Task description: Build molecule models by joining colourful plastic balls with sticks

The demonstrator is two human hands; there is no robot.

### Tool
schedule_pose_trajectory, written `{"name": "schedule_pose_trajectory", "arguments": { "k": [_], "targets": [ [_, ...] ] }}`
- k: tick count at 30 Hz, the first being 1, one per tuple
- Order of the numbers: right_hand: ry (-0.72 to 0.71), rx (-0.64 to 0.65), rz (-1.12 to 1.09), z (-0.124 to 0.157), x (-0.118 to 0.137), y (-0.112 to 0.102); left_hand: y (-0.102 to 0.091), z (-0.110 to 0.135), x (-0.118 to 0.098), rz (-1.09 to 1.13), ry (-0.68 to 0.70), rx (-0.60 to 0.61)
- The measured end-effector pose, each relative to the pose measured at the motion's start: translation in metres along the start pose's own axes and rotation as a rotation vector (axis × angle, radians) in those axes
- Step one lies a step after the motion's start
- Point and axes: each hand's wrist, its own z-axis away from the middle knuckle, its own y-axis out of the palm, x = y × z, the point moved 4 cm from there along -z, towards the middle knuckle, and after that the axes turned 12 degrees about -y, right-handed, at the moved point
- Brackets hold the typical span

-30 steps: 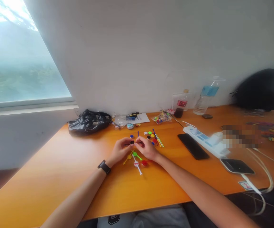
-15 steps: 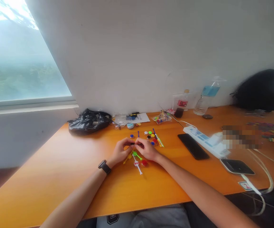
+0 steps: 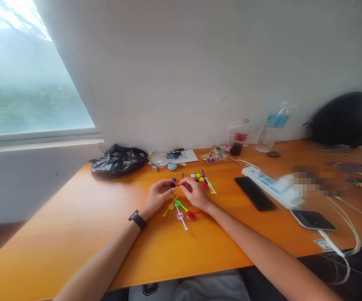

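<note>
Your orange desk (image 3: pixel 74 234) takes up most of the view, and both your forearms stretch out over it toward the middle. Way off to the right of your hands sit a black phone (image 3: pixel 255 193) and a white power strip (image 3: pixel 270 186); up and to the left of them there's a crumpled black plastic bag (image 3: pixel 117 160). Your left hand (image 3: pixel 157 196), with a dark watch (image 3: pixel 137 219) on the wrist, is curled in with thumb and fingertips pinched on a small black disc on a thin stick (image 3: pixel 174 184). Your right hand (image 3: pixel 195 193) is just beside it, fingers bent and closing on the stick's other end, so the piece sits right between your two hands, lifted a bit off the desk. Just under your hands lie yellow, green, white and red disc-sticks (image 3: pixel 179 208), and just behind your right hand is a scatter of loose colored discs and sticks (image 3: pixel 203 180).
</note>
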Motion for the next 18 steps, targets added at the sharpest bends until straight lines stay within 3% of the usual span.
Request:
{"name": "schedule_pose_trajectory", "arguments": {
  "k": [11, 18],
  "targets": [
    [0.084, 0.023, -0.1, 0.0024, -0.0055, 0.0041, 0.0002, 0.0018, -0.0063, 0.012, -0.038, 0.008],
    [0.395, 0.068, -0.365, 0.0038, -0.0064, 0.0041, -0.0051, -0.0014, 0.0019, 0.028, -0.063, -0.062]
  ]
}}
